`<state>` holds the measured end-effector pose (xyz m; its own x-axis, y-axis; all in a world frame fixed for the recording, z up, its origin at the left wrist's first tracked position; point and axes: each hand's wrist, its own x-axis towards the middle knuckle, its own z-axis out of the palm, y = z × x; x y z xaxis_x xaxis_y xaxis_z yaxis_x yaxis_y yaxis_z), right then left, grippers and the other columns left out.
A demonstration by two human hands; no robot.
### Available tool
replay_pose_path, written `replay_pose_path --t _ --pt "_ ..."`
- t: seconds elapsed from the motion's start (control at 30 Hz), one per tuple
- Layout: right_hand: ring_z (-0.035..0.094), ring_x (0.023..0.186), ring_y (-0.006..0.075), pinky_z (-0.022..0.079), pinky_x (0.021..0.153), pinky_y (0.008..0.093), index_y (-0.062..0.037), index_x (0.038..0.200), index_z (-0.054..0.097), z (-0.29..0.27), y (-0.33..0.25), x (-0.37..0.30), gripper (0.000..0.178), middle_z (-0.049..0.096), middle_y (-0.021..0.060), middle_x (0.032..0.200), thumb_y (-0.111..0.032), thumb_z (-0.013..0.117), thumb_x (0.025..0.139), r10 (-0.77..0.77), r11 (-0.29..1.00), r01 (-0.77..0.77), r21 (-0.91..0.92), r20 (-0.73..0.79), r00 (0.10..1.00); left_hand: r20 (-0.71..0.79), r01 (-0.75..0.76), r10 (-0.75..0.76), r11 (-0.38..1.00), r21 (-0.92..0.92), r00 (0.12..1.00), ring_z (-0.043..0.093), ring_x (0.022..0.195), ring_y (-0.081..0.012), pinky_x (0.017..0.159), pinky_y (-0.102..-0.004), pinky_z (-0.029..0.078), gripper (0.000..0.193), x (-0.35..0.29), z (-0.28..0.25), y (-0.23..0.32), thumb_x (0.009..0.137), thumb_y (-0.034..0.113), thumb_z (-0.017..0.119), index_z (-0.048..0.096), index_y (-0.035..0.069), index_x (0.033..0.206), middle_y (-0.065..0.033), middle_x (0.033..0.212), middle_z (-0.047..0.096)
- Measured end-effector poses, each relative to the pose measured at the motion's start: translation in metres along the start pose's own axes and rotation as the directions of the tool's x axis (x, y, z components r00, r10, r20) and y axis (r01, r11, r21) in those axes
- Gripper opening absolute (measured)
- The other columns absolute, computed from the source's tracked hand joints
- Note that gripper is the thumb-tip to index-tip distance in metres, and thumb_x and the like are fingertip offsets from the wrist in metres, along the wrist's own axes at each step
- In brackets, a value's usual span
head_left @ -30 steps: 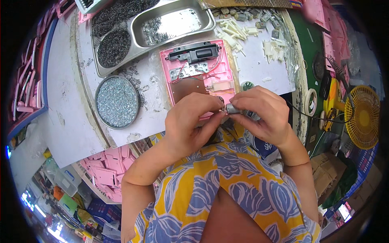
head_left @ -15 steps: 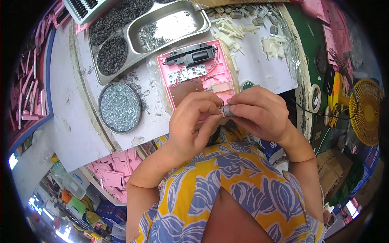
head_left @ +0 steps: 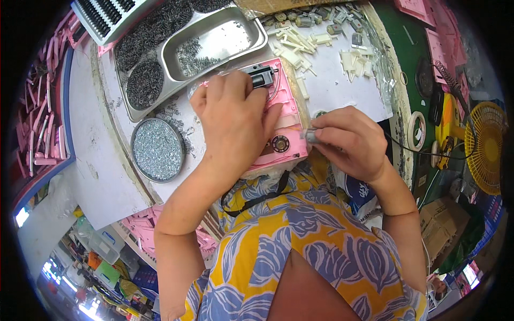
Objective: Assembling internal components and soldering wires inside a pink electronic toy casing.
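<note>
Item 1: bag (head_left: 360,200), dark blue and white, right of centre; pale print on the blue part, a short run of lettering on the white part below, partly cut off by folds. Item 2: blue container (head_left: 143,281), lower left; rows of tiny pale marks, too small to tell as writing. Item 3: blue panel (head_left: 486,222), far right; small pale marks or openings, cannot tell which.

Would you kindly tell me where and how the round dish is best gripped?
Probably by its raised rim, from the left: the tray lies beyond it and the left forearm is to its right. Loose metal bits fill it, so keep it level.
</note>
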<state>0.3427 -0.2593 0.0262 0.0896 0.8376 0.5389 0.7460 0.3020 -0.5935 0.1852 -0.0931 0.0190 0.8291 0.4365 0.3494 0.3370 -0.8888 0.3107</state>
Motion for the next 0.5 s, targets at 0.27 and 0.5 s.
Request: replay_pose_path --t 0.27,0.5 --pt "0.069 0.079 0.0301 0.056 0.068 0.0347 -0.0018 0.105 0.069 -0.009 0.006 -0.002 0.039 0.072 0.0149 0.098 0.003 0.083 0.069 0.031 0.997 -0.035 -0.066 -0.054 0.998 -0.080 -0.001 0.003 1.000 0.018 0.997 0.053 0.091 -0.0242 0.086 -0.0422 0.033 0.014 0.006 0.016 0.000 0.074 0.022 0.080 0.073 0.011 0.079 -0.0019 0.091 0.055" --pt "0.071 0.077 0.0290 0.057 0.069 0.0357 -0.0003 0.107 0.070 0.010 0.020 0.011 0.033 0.074 0.0121 0.096 -0.005 0.081 0.077 0.159 0.987 -0.159 -0.031 0.016 0.987 -0.201 0.067 -0.146 0.931 -0.358 0.969 0.056 0.088 -0.0242 0.083 -0.0379 0.035 0.015 -0.036 0.004 -0.021 0.074 0.008 0.077 0.068 0.008 0.085 -0.0064 0.097 0.060"
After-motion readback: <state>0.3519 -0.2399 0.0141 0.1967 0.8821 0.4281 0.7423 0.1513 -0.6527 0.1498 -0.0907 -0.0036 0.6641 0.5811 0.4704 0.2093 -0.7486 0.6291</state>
